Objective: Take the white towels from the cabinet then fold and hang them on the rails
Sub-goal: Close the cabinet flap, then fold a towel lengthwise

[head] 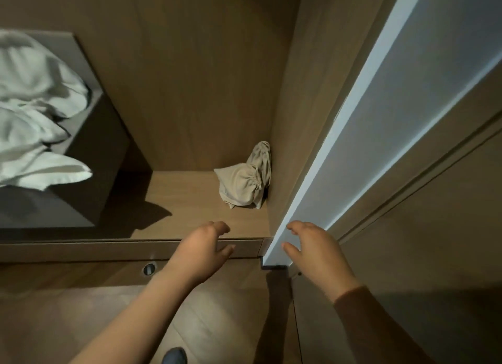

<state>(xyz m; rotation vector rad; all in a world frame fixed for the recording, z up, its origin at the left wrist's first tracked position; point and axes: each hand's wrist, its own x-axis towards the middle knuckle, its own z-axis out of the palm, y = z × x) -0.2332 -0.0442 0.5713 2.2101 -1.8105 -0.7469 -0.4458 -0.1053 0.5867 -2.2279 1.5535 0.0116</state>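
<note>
Below, wooden cabinet shelf (190, 200); beige bag (244, 184) in its corner; white towels (35, 105) leftward; left hand (202, 251), right hand (317, 257) slack, empty

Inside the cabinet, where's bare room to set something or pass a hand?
Bare shelf floor between the grey box and the beige drawstring bags, up to the front edge. Box top is crowded with white towels; bags fill the right back corner.

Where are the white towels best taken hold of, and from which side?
Probably the loose fold of the white towels jutting past the right edge of the dark box, approached from the right. The pile is crumpled, so that free flap is easiest to pinch; the left hand is nearer.
</note>
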